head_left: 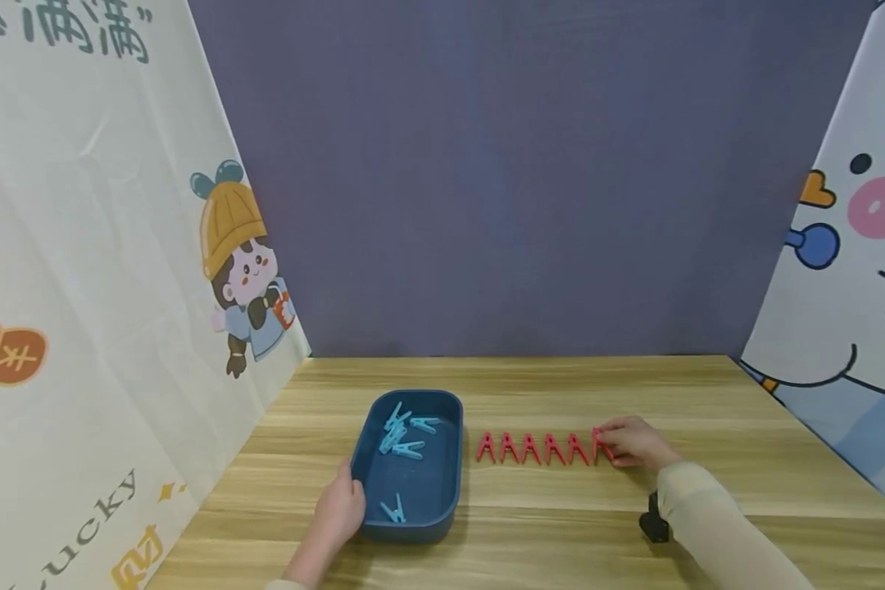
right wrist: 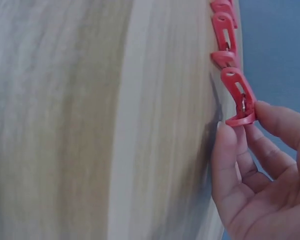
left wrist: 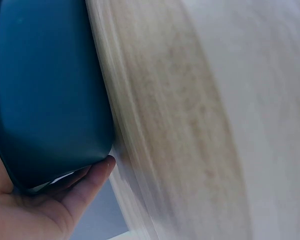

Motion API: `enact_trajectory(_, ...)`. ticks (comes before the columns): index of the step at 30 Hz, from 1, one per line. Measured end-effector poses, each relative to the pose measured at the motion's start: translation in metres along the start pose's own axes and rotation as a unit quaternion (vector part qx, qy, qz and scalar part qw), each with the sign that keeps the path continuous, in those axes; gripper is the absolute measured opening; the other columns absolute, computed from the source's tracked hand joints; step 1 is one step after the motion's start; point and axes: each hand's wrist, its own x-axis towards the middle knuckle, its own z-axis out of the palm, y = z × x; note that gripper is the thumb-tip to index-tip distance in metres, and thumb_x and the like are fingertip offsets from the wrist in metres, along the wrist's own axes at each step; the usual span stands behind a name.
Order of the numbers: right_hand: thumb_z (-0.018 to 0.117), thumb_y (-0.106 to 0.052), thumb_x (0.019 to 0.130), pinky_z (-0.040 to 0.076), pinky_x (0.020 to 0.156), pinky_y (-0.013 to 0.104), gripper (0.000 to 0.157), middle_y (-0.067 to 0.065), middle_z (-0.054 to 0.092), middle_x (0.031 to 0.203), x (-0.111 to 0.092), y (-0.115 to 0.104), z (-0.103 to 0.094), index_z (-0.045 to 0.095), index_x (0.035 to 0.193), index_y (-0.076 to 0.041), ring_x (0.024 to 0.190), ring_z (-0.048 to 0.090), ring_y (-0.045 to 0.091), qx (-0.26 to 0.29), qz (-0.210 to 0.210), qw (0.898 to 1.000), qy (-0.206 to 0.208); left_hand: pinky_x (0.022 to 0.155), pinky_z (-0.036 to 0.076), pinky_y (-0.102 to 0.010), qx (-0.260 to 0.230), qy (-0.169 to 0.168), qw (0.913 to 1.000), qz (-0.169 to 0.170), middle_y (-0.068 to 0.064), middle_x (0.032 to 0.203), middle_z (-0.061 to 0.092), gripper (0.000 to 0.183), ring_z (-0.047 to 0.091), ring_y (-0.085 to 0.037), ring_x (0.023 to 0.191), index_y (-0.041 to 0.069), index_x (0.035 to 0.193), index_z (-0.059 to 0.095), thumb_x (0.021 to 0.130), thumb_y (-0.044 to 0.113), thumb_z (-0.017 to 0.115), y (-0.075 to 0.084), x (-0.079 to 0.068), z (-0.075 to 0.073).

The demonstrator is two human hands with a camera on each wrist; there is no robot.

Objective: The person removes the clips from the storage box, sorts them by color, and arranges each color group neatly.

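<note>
My left hand (head_left: pixel 337 506) grips the near left side of a dark blue plastic bin (head_left: pixel 451 492). In the left wrist view, its fingers (left wrist: pixel 90 187) reach under the bin's edge. Several light blue clothespins (head_left: pixel 394 438) lie inside, most bunched toward the far end, with a single clothespin (head_left: pixel 394 510) by the near wall. Right of the bin, several red clothespins (head_left: pixel 531 448) stand in a row, legs spread downward. At the row's right end my right hand (head_left: pixel 637 442) pinches the last red clothespin (right wrist: pixel 240 97), fingertips on either side of its lower end.
The wood-grain table (head_left: pixel 531 533) is backed by a dark blue-grey panel (head_left: pixel 516 180). A printed white sheet (head_left: pixel 103 246) borders it on the left, and another cartoon sheet (head_left: pixel 848 311) on the right. A small black device (head_left: pixel 654 523) sits at my right wrist.
</note>
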Motion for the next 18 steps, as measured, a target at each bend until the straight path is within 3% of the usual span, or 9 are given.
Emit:
enact_trajectory(10,0.058,-0.005,0.085,0.049,0.051,0.027,0.024,0.001,0.053,0.066,0.0014,-0.0025,0.0073,0.057,0.1,0.014,0.058,0.051,0.012,-0.055,-0.012,0.998,0.024,0.094,0.035,-0.057,-0.002,-0.006,1.0,-0.007,-0.038,0.132,0.032,0.049,0.035,-0.049,0.12,-0.021,0.134,0.023,0.094,0.006,0.029,0.0001,-0.0009,-0.0001)
enact_trajectory(18,0.058,-0.003,0.085,0.049,0.049,0.027,0.025,0.002,0.053,0.064,0.0038,0.0002,0.0098,0.058,0.103,0.014,0.057,0.05,0.012,-0.083,-0.015,0.995,0.044,0.093,0.035,-0.057,0.0,-0.004,1.0,-0.002,-0.039,0.131,0.033,0.049,0.036,-0.049,0.119,-0.021,0.133,0.023,0.093,0.006,0.029,0.0009,-0.001,-0.0007)
